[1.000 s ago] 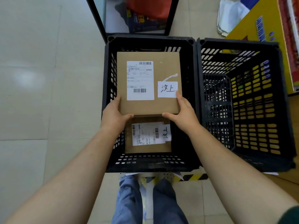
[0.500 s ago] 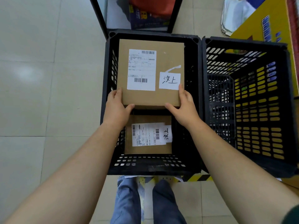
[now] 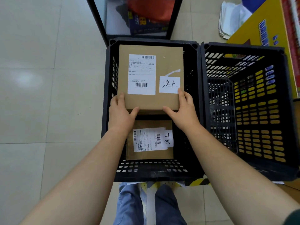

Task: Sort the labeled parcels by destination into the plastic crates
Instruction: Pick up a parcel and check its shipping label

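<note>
Both arms reach straight out toward 12 o'clock. Left hand (image 3: 121, 111) and right hand (image 3: 183, 109) have fingers clamped on the big parcel's (image 3: 151, 101) near corners, over the left crate (image 3: 155, 174).

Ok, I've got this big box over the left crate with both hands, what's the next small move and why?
Probably lower the large parcel into the far half of the left crate, then let go. The left hand and right hand grip its near corners, and its handwritten slip matches the slip on the small parcel lying in the near half.
</note>
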